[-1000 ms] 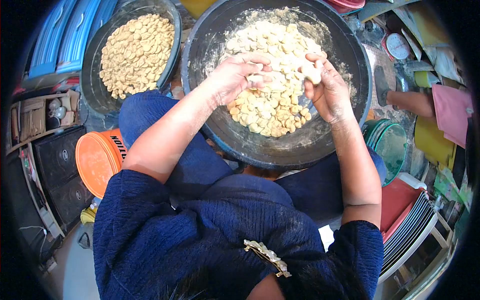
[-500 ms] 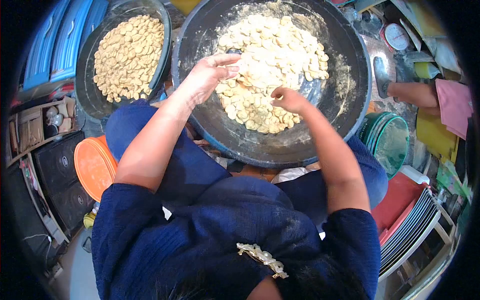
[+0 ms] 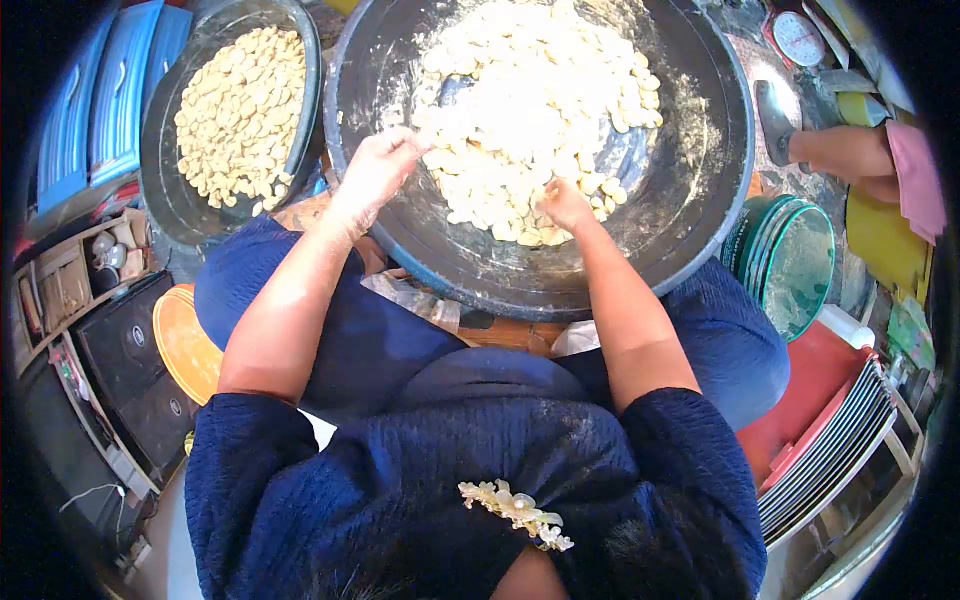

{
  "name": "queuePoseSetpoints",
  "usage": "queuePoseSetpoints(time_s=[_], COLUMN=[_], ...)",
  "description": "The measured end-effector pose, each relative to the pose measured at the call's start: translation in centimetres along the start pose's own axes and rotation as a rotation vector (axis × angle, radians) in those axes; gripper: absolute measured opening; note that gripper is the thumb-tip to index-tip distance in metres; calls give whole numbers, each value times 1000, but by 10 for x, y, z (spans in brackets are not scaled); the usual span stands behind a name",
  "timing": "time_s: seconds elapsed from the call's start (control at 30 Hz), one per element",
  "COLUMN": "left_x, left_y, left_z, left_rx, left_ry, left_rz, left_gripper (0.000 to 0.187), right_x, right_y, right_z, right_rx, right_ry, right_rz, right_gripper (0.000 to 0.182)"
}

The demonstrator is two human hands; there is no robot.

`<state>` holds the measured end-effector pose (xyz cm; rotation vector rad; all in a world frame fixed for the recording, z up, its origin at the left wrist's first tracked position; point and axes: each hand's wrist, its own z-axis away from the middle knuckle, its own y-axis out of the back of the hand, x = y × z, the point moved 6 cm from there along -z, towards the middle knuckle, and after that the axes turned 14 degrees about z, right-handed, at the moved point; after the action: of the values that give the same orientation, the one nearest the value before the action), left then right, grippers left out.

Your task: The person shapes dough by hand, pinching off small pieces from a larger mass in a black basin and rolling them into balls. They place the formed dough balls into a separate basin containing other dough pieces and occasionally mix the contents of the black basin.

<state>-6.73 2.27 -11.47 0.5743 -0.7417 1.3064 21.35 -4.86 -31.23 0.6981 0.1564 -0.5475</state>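
Observation:
A wide black tub (image 3: pixel 690 190) stands in front of my crossed legs, its inner wall dusted with pale powder. In it lies a heap of pale, flat, oval pieces (image 3: pixel 530 225), brightly overexposed at the middle. My left hand (image 3: pixel 385 165) is over the tub's near left rim, thumb and fingers pinched together at the heap's left edge; anything between them is too bright to make out. At the heap's near right side my right hand (image 3: pixel 568 207) has its fingers curled down against the pieces. Whatever it grips is hidden.
A second dark tub (image 3: pixel 160 190) holds browner oval pieces (image 3: pixel 245 115) at the upper left. Beside my knees are an orange lid (image 3: pixel 185 340) and green stacked buckets (image 3: pixel 800 265). Another person's leg (image 3: pixel 845 155) is at the right, near a round dial scale (image 3: pixel 799 40).
My left hand has drawn back toward the tub's near left rim, its fingers closing together. My right hand has shifted slightly nearer to me. The view has moved a little.

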Motion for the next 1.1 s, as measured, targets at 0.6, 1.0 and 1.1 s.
queuePoseSetpoints(time_s=[0.6, 1.0, 1.1], left_x=[-10, -54, -87], left_y=[-71, 12, 34], left_z=[-3, -113, -166], left_rx=[-507, 13, 223], left_ry=[-132, -277, -278], left_rz=[255, -384, -425], left_gripper=[47, 36, 40], right_x=[-165, -12, -46], right_y=[88, 112, 99], right_z=[110, -27, -42], right_rx=[-202, 387, 491], right_ry=[740, 60, 147], right_rz=[-884, -199, 273], right_gripper=[33, 59, 65])
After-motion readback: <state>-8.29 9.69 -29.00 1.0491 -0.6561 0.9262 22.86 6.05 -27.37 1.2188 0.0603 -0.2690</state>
